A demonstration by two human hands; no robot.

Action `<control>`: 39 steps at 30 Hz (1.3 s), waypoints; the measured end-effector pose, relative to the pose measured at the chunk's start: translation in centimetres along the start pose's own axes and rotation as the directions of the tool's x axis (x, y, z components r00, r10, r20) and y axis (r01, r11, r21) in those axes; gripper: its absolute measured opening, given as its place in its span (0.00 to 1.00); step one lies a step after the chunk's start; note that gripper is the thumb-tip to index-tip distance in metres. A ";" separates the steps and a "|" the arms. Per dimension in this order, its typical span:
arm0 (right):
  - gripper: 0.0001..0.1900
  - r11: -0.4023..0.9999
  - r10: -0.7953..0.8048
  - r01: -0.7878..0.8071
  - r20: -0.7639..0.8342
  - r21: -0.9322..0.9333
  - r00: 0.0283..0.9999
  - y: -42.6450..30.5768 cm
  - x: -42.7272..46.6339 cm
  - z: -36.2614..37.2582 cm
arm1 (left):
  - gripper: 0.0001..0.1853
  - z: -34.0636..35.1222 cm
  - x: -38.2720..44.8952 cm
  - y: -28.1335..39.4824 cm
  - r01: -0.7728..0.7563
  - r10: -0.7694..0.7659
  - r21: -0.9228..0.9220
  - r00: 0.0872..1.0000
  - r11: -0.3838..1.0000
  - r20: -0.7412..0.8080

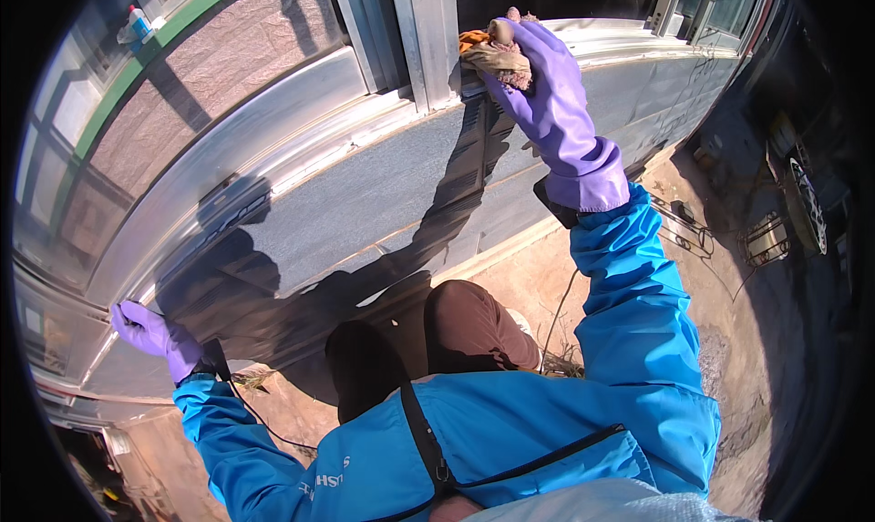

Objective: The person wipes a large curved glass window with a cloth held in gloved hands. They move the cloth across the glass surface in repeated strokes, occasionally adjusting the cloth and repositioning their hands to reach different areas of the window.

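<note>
My right hand (550,88), in a purple rubber glove, is closed around a bunched rag (502,60) with beige cloth and fuzzy pinkish parts. Something orange shows at the rag's left side. The hand is at the window opening, just right of an upright metal frame post (429,43). Far to the left, my left hand (154,334), in a matching glove, touches the outer edge of the metal window sill (301,146). Its fingers are curled, and their undersides are hidden, so its grip is unclear.
Behind the glass (225,57), a bottle (140,24) stands on a green ledge. Grey wall panels (369,180) run below the sill and carry my shadow. Thin cables hang by both wrists. Metal racks (765,238) stand on the ground at right.
</note>
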State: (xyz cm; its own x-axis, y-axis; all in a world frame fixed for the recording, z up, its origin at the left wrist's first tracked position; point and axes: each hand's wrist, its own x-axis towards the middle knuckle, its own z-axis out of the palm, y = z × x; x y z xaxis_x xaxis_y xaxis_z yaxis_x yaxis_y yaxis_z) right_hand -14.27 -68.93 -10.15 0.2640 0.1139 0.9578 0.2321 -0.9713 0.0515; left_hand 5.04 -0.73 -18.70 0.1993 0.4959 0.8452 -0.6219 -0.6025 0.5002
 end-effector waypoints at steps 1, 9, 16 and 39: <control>0.33 0.999 0.026 -0.026 -0.005 -0.029 1.000 0.9 -0.5 -0.2 | 0.22 0.0 -0.2 0.6 0.004 -0.004 0.017 1.000 1.000 0.002; 0.25 0.860 0.502 -0.498 0.017 -0.110 0.865 16.4 -2.6 -4.4 | 0.23 0.3 -0.6 3.2 0.097 -0.097 0.043 0.995 0.994 0.010; 0.25 0.692 0.670 -0.548 0.135 -0.470 0.730 24.0 -1.3 -6.4 | 0.22 -0.3 0.2 -1.4 -0.098 0.099 0.082 0.995 0.992 -0.008; 0.27 0.858 0.465 -0.509 -0.522 0.067 0.715 15.9 -7.5 -1.6 | 0.21 0.1 0.0 0.8 0.058 -0.053 0.073 0.997 0.996 -0.059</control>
State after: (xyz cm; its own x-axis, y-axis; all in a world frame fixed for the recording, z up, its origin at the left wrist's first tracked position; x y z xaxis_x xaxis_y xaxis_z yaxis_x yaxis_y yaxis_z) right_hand -14.07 -85.58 -16.08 -0.1917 -0.4789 0.8567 0.1279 -0.8776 -0.4620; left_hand 4.61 -1.27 -18.33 0.1873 0.5633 0.8048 -0.5523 -0.6171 0.5605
